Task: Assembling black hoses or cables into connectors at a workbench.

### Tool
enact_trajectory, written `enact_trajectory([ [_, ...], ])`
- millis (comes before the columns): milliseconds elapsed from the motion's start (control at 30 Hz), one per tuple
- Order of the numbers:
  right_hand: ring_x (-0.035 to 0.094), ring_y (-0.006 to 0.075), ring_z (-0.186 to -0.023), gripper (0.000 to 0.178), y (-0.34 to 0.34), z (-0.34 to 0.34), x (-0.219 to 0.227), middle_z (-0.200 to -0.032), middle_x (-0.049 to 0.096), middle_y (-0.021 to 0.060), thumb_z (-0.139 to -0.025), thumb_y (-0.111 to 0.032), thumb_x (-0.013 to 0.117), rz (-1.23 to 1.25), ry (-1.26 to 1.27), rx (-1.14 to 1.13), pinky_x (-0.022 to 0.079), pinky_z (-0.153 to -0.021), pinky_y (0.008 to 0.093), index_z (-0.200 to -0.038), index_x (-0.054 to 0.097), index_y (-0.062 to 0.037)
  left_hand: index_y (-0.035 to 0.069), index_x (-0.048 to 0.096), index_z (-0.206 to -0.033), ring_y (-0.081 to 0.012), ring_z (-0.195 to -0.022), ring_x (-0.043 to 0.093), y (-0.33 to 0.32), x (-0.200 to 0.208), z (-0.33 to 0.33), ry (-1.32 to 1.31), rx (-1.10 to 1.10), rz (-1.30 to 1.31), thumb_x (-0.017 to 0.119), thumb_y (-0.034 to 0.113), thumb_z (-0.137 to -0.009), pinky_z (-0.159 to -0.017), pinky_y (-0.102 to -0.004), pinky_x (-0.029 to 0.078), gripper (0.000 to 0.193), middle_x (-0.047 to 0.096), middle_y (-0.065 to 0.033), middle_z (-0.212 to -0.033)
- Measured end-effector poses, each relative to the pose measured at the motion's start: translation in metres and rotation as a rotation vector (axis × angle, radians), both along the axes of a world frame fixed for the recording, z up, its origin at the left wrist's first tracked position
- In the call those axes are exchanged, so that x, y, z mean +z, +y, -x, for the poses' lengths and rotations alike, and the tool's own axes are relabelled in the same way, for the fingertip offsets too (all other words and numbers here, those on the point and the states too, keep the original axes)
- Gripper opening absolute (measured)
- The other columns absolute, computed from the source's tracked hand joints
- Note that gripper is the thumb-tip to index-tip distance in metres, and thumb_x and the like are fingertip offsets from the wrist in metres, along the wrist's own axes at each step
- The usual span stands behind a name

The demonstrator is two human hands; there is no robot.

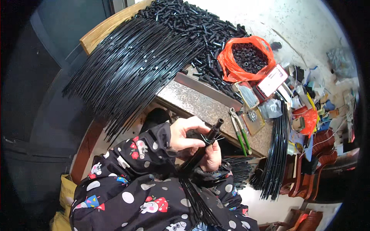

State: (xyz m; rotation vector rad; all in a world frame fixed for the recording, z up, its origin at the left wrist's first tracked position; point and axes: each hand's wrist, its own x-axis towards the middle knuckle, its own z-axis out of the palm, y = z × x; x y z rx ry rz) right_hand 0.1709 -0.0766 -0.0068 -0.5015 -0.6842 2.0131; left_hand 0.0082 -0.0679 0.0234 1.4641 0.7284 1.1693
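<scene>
Nearest, a bundle of long black rods (198, 204) lies over the person's lap. Above it, the right hand (212, 157) has its fingers closed around a black tube (214, 132), which stands tilted before the table edge. The left hand (187, 134) curves its fingers beside this tube; whether they pinch it, I cannot tell. Farther, on the table (185, 96), are green-handled pliers (244, 138), then a red bag (226, 61) of small black rings (250, 57).
</scene>
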Motion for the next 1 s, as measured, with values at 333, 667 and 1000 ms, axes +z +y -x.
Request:
enact_trajectory([
  [333, 0.057, 0.0209, -0.066, 0.030, 0.003, -0.006, -0.017, -0.076, 0.058, 0.0108, -0.084, -0.023, 0.057, -0.057, -0.003, -0.034, 0.048, -0.059, 0.0307, -0.106, 0.050, -0.0046, -0.001, 0.061, -0.094, -0.0205, -0.092, 0.054, 0.010, -0.008, -0.002, -0.017, 0.042, -0.177, 0.068, -0.001, -0.068, -0.101, -0.0444, 0.023, 0.026, 0.059, -0.0094, -0.093],
  [667, 0.059, 0.0217, -0.068, 0.032, 0.001, -0.013, -0.019, -0.079, 0.059, 0.0126, -0.082, -0.023, 0.059, -0.142, 0.059, 0.116, 0.049, -0.062, 0.0301, -0.105, 0.051, -0.0022, 0.003, 0.064, -0.090, -0.0224, -0.089, 0.056, 0.015, -0.024, -0.003, -0.326, -0.166, -0.077, 0.065, -0.007, -0.069, -0.101, -0.0475, 0.023, 0.023, 0.061, -0.0093, -0.088],
  [1000, 0.058, 0.0211, -0.073, 0.023, -0.001, -0.011, -0.011, -0.082, 0.059, 0.0118, -0.080, -0.017, 0.061, -0.211, 0.123, 0.266, 0.047, -0.066, 0.0312, -0.096, 0.055, -0.0015, 0.001, 0.063, -0.082, -0.0254, -0.090, 0.054, 0.024, -0.027, -0.015, -0.690, -0.497, -0.120, 0.066, -0.009, -0.065, -0.100, -0.0488, 0.029, 0.020, 0.059, -0.0138, -0.089],
])
